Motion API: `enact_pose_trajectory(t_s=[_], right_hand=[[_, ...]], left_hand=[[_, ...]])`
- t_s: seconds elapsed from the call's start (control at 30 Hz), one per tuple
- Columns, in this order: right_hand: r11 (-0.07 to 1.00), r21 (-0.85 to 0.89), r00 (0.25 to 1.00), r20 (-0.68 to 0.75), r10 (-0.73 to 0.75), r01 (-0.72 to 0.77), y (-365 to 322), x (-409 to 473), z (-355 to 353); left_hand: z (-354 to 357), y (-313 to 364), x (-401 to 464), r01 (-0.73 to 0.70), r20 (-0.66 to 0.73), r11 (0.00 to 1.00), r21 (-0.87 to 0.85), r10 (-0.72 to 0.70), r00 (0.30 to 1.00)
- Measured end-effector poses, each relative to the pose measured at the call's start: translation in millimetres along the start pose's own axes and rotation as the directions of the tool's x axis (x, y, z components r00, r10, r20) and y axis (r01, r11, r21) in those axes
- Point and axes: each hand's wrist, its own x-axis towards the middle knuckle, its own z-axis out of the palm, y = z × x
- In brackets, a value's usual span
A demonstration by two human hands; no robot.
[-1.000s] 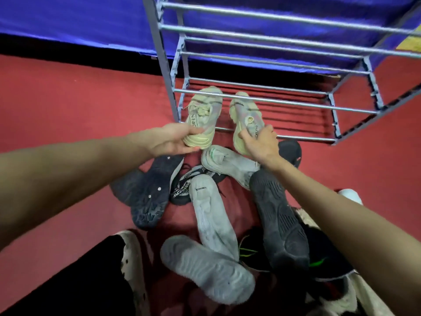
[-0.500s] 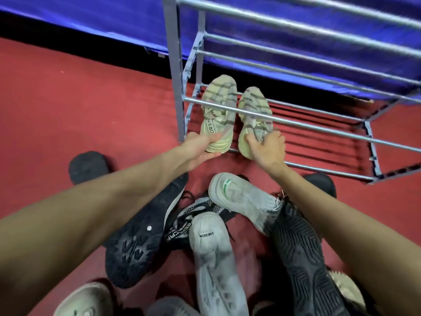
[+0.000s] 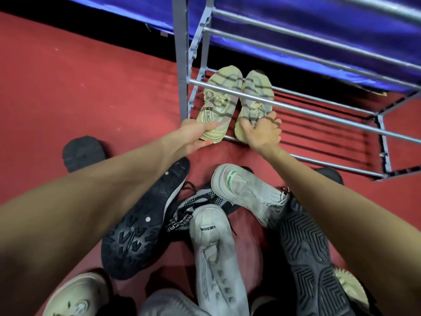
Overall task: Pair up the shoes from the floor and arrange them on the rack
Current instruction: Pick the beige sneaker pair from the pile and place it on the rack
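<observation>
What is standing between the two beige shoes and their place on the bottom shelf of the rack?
Nothing visible blocks them. The left beige shoe and right beige shoe already lie on the bottom rails of the rack, toes inward, under the next rail up. The left hand and right hand grip their heels.

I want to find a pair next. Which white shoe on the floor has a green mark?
The white knit shoe nearest the rack, below the right hand; the other white shoe shows only black "DESIGN" lettering.
</observation>
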Motion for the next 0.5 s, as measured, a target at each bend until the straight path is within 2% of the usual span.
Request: enact_pose_trajectory(t_s=[0.07, 0.17, 0.37, 0.43, 0.5], right_hand=[[1.000, -0.022, 0.999, 0.045, -0.016, 0.017, 2, -1, 4], [0.999, 0.052, 0.996, 0.091, -0.019, 0.014, 10, -4, 8], [0.980, 0.185, 0.995, 0.044, -0.087, 0.077, 20, -21, 9], [0.977, 0.192, 0.994, 0.035, -0.099, 0.090, 22, -35, 8], [0.973, 0.190, 0.991, -0.002, -0.130, 0.128, 26, -58, 5]], left_hand=[[0, -3, -1, -0.017, -0.011, 1.000, 0.008, 0.017, 1.000], [0, -7, -2, -0.042, 0.008, 0.999, 0.021, 0.042, 0.999], [-10, -14, -12, -0.061, 0.041, 0.998, 0.015, 0.061, 0.997], [-11, -15, -26, -0.086, 0.027, 0.982, 0.169, 0.082, 0.996], [-12, -19, -44, -0.152, -0.009, 0.871, 0.468, 0.177, 0.984]])
